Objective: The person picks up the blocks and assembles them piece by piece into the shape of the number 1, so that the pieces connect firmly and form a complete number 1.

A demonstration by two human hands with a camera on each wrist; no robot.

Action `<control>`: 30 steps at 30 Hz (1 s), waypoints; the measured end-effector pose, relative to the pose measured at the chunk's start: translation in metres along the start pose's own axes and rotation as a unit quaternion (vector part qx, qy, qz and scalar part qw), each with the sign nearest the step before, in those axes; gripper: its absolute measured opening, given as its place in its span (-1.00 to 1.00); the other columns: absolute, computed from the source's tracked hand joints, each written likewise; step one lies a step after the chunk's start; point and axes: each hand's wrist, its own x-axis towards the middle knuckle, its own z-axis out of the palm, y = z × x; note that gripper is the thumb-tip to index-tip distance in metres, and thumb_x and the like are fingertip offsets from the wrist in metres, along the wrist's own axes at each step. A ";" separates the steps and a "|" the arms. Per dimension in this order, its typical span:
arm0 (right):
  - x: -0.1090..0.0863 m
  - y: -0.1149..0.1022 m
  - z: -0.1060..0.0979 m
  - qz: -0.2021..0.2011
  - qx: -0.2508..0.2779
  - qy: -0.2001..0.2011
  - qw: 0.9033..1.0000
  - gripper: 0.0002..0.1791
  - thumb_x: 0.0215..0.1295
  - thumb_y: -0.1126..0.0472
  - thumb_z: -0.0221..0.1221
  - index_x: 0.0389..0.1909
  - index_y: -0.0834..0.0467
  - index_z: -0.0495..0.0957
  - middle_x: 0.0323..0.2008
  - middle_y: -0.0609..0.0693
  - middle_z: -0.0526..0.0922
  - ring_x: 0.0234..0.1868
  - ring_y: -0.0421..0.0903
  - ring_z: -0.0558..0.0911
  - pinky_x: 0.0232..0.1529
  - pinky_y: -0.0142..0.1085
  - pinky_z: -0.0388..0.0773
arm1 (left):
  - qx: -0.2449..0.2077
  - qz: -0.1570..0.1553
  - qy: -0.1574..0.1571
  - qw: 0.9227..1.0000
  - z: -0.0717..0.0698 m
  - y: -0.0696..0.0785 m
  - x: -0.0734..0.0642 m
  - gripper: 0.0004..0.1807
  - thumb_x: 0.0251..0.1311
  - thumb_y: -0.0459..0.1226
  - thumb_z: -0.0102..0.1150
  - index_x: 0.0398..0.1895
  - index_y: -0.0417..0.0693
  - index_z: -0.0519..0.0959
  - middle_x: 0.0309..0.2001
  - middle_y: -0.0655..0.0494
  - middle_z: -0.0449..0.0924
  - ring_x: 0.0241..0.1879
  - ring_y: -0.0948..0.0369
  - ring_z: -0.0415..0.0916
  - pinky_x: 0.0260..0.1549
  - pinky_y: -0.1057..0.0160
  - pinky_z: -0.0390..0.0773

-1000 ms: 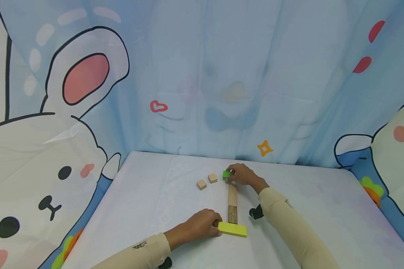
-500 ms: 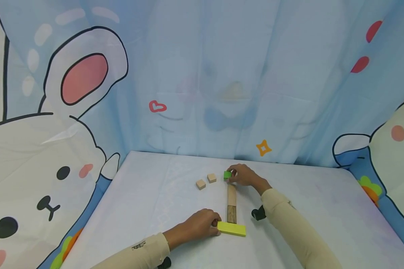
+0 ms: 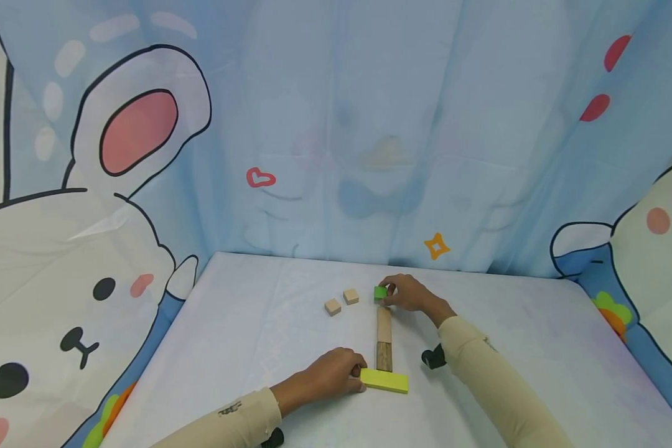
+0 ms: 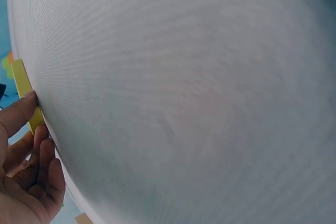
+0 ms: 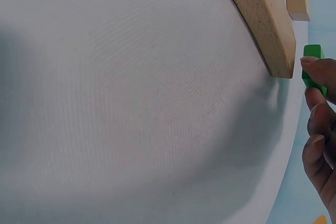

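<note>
My left hand (image 3: 333, 372) pinches the left end of a flat yellow block (image 3: 384, 381) lying on the white tabletop. In the left wrist view, thumb and fingers grip that yellow block (image 4: 22, 77). Farther back, my right hand (image 3: 411, 294) holds a small green block (image 3: 379, 292) between thumb and fingertips. The right wrist view shows this green block (image 5: 312, 52) just beyond the end of a long wooden block (image 5: 265, 22). Between the hands, a light wooden block (image 3: 384, 325) and a darker, grained one (image 3: 384, 356) form a line meeting the yellow block.
Two small wooden cubes (image 3: 341, 302) sit left of the green block. The white table (image 3: 246, 311) ends at a blue printed curtain (image 3: 313, 124) behind. A black wrist device (image 3: 434, 357) hangs under the right sleeve.
My right hand has shifted slightly to the right with the green block, relative to the wooden line. The left hand stays on the yellow block.
</note>
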 end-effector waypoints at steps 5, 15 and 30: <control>-0.002 0.000 -0.002 -0.001 -0.005 -0.003 1.000 -0.55 0.23 0.22 0.36 0.12 0.27 0.59 -0.27 0.02 0.64 -0.27 -0.11 0.53 -0.25 -0.25 0.51 | 0.000 0.002 0.002 1.000 0.001 0.000 0.000 -0.65 0.10 -0.21 0.49 -0.05 -0.10 0.71 -0.39 0.29 0.60 -0.44 0.47 0.35 -0.37 0.48 0.43; -0.008 -0.002 -0.010 -0.002 -0.002 -0.006 1.000 -0.56 0.21 0.27 0.36 0.12 0.28 0.59 -0.25 0.04 0.65 -0.22 -0.09 0.54 -0.20 -0.21 0.53 | -0.003 0.004 -0.002 1.000 0.001 0.000 0.000 -0.66 0.10 -0.22 0.48 -0.05 -0.11 0.71 -0.39 0.28 0.61 -0.44 0.47 0.35 -0.36 0.47 0.43; -0.017 0.007 -0.015 -0.011 -0.002 -0.004 1.000 -0.57 0.21 0.23 0.35 0.10 0.27 0.59 -0.27 0.00 0.63 -0.25 -0.11 0.53 -0.21 -0.22 0.51 | -0.004 0.010 0.002 1.000 0.002 -0.001 0.000 -0.66 0.11 -0.21 0.48 -0.05 -0.12 0.71 -0.40 0.28 0.61 -0.44 0.47 0.35 -0.36 0.47 0.43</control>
